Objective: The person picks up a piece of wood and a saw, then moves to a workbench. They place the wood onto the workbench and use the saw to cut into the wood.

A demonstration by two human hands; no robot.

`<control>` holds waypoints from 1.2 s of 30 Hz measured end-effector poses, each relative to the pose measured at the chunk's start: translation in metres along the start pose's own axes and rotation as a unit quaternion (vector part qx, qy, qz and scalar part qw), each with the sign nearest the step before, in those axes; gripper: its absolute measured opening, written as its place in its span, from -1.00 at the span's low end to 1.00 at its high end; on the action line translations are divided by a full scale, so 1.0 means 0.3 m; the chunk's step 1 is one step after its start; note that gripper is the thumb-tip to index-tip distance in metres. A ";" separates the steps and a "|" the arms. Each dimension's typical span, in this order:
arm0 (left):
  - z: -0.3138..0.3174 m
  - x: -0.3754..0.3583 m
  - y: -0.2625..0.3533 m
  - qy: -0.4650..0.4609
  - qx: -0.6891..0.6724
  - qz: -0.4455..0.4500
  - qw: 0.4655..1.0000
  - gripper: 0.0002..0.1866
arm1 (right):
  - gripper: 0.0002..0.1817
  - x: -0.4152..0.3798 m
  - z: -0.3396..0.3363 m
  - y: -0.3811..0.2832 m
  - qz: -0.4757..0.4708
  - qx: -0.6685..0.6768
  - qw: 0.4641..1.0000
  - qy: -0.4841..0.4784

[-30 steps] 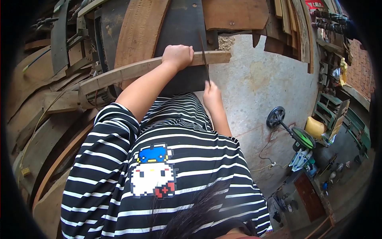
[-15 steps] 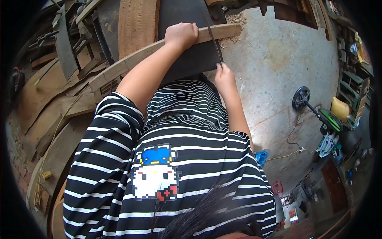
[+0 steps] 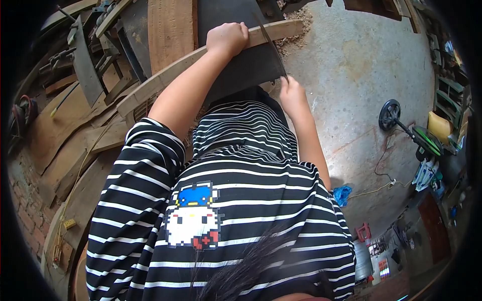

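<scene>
A long, slightly curved wooden strip (image 3: pixel 170 74) lies across a dark board (image 3: pixel 241 70) at the top centre. My left hand (image 3: pixel 227 39) is closed round the strip, left of a thin dark saw blade (image 3: pixel 271 42). The blade crosses the strip near its right end. At the blade's near end my right hand (image 3: pixel 292 94) is closed on the saw; the handle is mostly hidden by the fingers. Wood shavings (image 3: pixel 301 37) lie by the strip's right end.
A brown plank (image 3: pixel 172 30) stands beyond the strip. Curved wood pieces (image 3: pixel 90 180) and metal parts crowd the left. On the concrete floor (image 3: pixel 346 90) at right are a black wheel (image 3: pixel 389 115) with a green-trimmed part, a yellow container (image 3: pixel 440 127) and a blue bag (image 3: pixel 342 195).
My right hand has moved a little right and the saw blade has shifted with it. My left hand stays on the strip. The whole view has shifted slightly.
</scene>
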State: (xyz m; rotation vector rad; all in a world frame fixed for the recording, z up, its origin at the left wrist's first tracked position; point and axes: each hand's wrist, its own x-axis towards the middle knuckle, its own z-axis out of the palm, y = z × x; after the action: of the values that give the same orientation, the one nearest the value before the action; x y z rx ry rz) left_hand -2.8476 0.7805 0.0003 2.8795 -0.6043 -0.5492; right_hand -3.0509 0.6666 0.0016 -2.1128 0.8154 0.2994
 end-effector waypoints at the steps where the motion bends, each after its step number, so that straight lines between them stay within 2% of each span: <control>1: 0.003 0.000 0.003 0.000 -0.002 0.001 1.000 -0.47 | -0.68 0.037 0.012 -0.014 -0.023 0.003 1.000 0.015; 5: 0.005 0.002 0.000 0.007 0.007 0.004 1.000 -0.48 | -0.68 0.129 0.038 -0.077 -0.045 -0.009 0.999 0.018; 11: -0.001 0.001 0.002 0.011 0.004 0.006 1.000 -0.48 | -0.70 -0.030 -0.061 -0.011 -0.048 -0.017 0.999 0.006; 13: -0.001 -0.001 -0.003 0.003 -0.003 0.004 1.000 -0.47 | -0.70 -0.063 -0.081 -0.014 0.020 -0.038 0.998 -0.048; 14: 0.000 -0.002 -0.002 0.004 0.000 0.004 1.000 -0.47 | -0.70 -0.057 -0.069 -0.019 0.022 -0.038 0.998 -0.050; 16: -0.001 0.000 0.006 0.008 0.001 0.004 1.000 -0.47 | -0.70 0.002 -0.027 -0.043 -0.024 -0.011 1.000 -0.003; 19: -0.002 -0.002 0.003 0.008 0.000 0.003 1.000 -0.46 | -0.68 0.119 0.015 -0.078 -0.048 -0.008 0.999 0.004; 22: -0.001 -0.004 0.000 0.012 0.001 0.005 1.000 -0.47 | -0.68 0.106 0.012 -0.061 -0.070 -0.013 0.997 0.020; 25: 0.001 0.004 0.003 0.001 0.005 0.001 1.000 -0.48 | -0.69 -0.005 -0.049 -0.020 -0.060 -0.013 0.998 0.003; 27: 0.006 0.000 -0.001 0.009 -0.002 0.005 1.000 -0.49 | -0.69 -0.064 -0.094 -0.026 0.027 -0.042 0.997 -0.050; 28: 0.005 -0.003 -0.003 0.007 -0.003 0.003 1.000 -0.49 | -0.69 -0.059 -0.090 -0.030 0.027 -0.043 0.997 -0.053; 31: -0.004 0.001 0.006 -0.005 0.008 0.005 1.000 -0.48 | -0.69 0.029 -0.050 -0.048 0.006 -0.025 0.999 -0.038; 33: -0.008 -0.004 0.004 0.001 0.010 0.008 1.000 -0.49 | -0.69 0.123 -0.002 -0.062 -0.060 -0.016 0.998 -0.007; 36: -0.008 -0.006 0.001 0.010 0.008 0.010 1.000 -0.48 | -0.68 0.152 0.007 -0.067 -0.057 -0.001 0.998 0.000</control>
State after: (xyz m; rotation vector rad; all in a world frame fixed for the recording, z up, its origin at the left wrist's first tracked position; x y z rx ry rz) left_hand -2.8484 0.7812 0.0031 2.8860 -0.6374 -0.5151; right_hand -3.0033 0.6567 -0.0086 -2.1513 0.6921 0.2404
